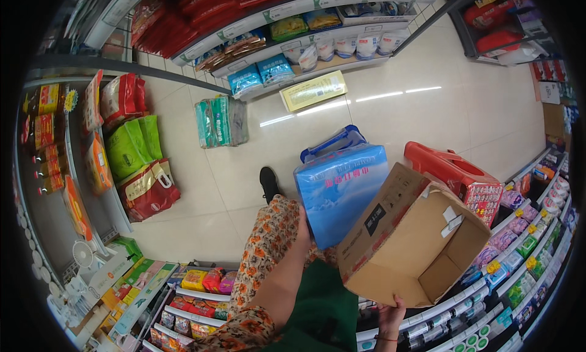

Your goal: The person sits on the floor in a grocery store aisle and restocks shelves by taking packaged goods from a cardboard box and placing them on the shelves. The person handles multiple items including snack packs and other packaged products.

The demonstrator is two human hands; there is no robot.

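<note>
My right hand (392, 311) grips the lower rim of a brown cardboard box (389, 242). The box is tilted with its open side facing me, and its visible interior holds only a torn strip of white paper or tape. My left hand (303, 231) rests against the left side of a blue plastic-wrapped package of printer paper (343, 191). Its fingers are largely hidden, so their grip is unclear. The cardboard box overlaps the package's right edge. Behind the package shows a blue plastic frame or handle (334, 143).
A red plastic stool (451, 166) stands behind the cardboard box. On the tiled floor lie a green-and-clear wrapped pack (221, 122) and a yellow carton (315, 92). Stocked store shelves (316, 6) surround me, with large bags (132, 146) at left and packaged goods (512, 246) at right.
</note>
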